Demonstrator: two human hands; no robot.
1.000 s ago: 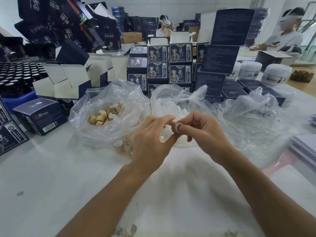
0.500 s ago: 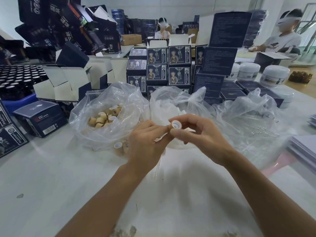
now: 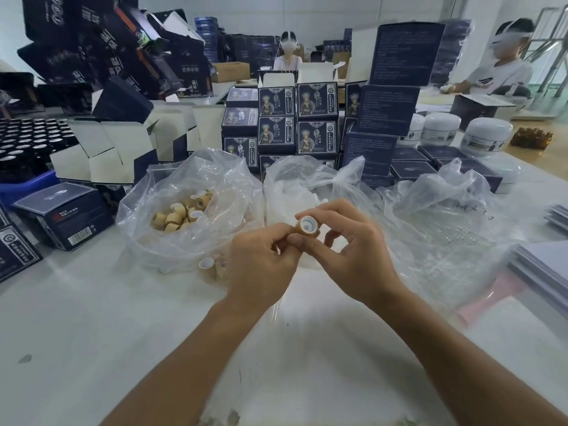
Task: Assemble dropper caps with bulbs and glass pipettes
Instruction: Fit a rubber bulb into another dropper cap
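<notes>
Hands meet mid-table: right hand (image 3: 353, 250) pinches one tan dropper cap (image 3: 306, 226) between thumb and fingers, white-lined open end facing the camera. Left hand (image 3: 261, 262) curled tight against the cap's underside, fingertips at it; likely seating a bulb, but bulb itself hidden, so cannot confirm. No pipette visible in either hand.

Stock: bag of tan caps (image 3: 184, 210) left of the hands, well filled. Middle bag (image 3: 295, 192) holds white parts, probably bulbs, too blurred to be sure. Right bag (image 3: 455, 229) shows thin clear tubes, likely glass pipettes. Two loose caps (image 3: 212, 267) on the table (image 3: 92, 333) just left of the left hand, state unclear.

Progress, judged: early in one unit's cycle, cap-and-bulb stage. Pipette insertion still to do. No finished droppers identifiable anywhere in view; bulk of batch remains.
</notes>
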